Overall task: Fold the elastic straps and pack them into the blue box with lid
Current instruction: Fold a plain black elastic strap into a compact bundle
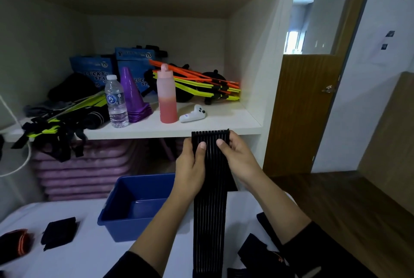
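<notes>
Both hands, left (190, 165) & right (238, 156), pinch top of black ribbed elastic strap (210, 199); the rest hangs below grip. Blue box (134, 208) sits lidless on white surface (89, 255), just left of grip.

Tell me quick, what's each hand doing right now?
Left hand: closed on the left edge of the long black ribbed elastic strap, near its top.
Right hand: closed on the same strap's right edge, near the top.
</notes>
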`<state>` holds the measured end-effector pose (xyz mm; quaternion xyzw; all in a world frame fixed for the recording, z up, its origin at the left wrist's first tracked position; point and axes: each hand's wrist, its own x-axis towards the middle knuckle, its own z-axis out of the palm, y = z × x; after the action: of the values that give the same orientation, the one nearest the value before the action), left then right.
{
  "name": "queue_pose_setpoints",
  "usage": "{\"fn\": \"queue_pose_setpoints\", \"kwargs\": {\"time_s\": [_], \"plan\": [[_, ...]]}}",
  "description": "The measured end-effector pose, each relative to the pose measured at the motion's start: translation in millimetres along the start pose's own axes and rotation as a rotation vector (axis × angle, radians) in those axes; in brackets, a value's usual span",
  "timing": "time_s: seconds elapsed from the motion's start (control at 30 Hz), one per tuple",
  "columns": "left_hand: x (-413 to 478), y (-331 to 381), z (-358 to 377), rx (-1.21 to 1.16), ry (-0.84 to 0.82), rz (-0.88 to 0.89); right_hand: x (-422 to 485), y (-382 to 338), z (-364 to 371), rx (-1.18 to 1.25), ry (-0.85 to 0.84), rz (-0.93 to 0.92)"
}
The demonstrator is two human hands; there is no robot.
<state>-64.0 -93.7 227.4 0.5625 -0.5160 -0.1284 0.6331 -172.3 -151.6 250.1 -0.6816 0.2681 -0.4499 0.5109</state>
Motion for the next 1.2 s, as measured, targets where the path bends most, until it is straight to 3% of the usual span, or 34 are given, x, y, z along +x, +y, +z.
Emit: {"fn": "queue_pose_setpoints", "kwargs": {"time_s": [0.1,0.33,0.5,0.6,0.8,1.0,1.2], "plan": [[-1.8,2.9,1.9,-0.039,-0.045,-0.028,-3.5,3.5,5.0,0.015,0.02,0.019],[-2.8,12.1,1.7,-0.012,0.092,0.009,-5.4,-2.1,4.7,0.021,-0.035,0.082],[-2.8,10.9,-1.9,0.066,0.128,0.043,-11.4,4.9,7.1,-0.069,-0.053,0.008],[-0.6,14.2,-3.9,0.024,0.103,0.028,-7.8,3.8,9.3,-0.041,-0.028,0.003],[22.1,10.5,-7.7,-0.106,-0.101,-0.158,22.4,6.8,4.2,-0.038,0.034,0.052],[45.4,-36.4,9.3,0.078,-0.174,-0.361,58.2,40.5,0.5,-0.161,-0.026,0.282],[98.9,-34.4,13.2,0.048,-0.089,-0.285,107.1,27.9,-2.6,-0.216,0.043,0.19]]}}
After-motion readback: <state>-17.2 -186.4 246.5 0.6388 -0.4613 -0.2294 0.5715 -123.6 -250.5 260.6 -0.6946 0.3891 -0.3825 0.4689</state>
